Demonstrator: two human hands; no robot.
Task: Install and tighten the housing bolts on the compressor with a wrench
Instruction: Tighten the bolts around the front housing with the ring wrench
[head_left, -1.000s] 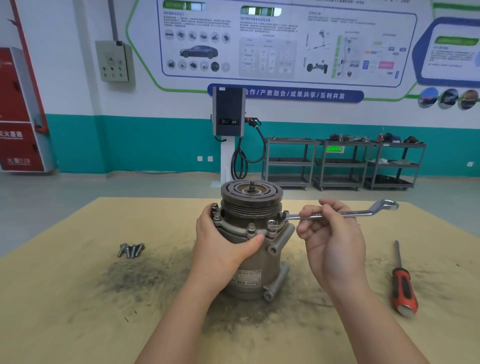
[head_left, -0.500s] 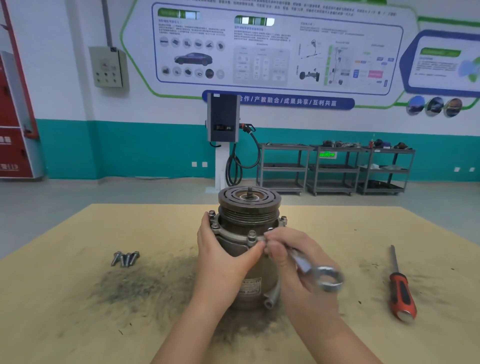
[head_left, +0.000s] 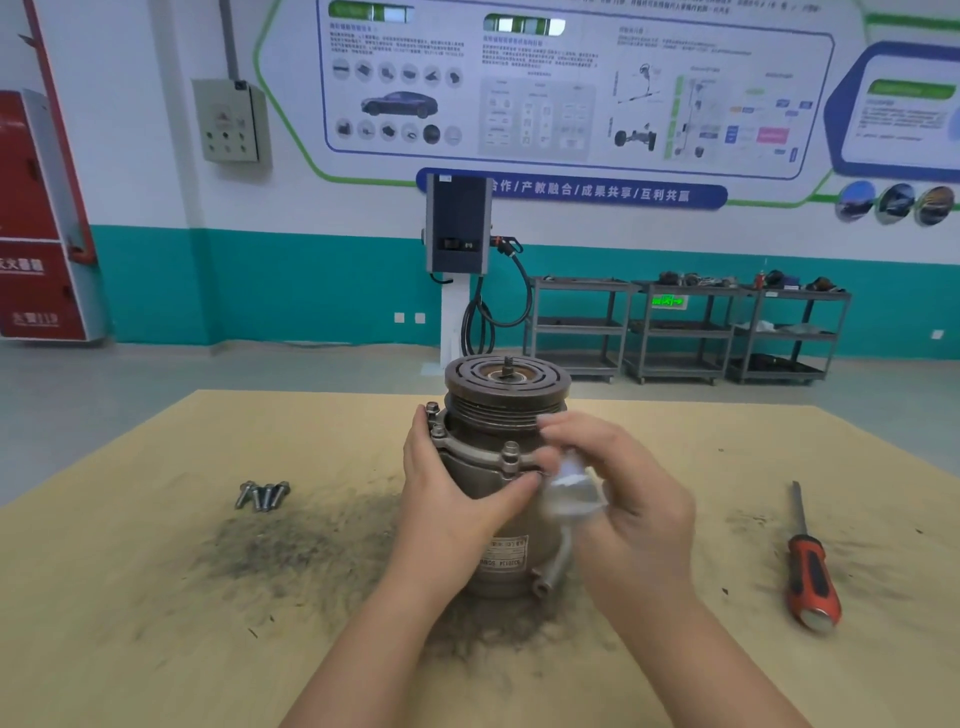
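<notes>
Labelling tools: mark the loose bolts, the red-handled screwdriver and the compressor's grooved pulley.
loose steel bolts (head_left: 262, 495), head view, middle of the cluster
red-handled screwdriver (head_left: 813, 582), head view, red grip
compressor's grooved brown pulley (head_left: 506, 376), head view, top face

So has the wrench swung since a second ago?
Yes. The wrench, earlier stretched out right of the compressor, now sits blurred in the right hand against its front.

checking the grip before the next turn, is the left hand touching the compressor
Touching. The head view shows the left hand wrapped around the compressor, palm against its left side and thumb lying across the front of the housing, with no gap between them.
</notes>
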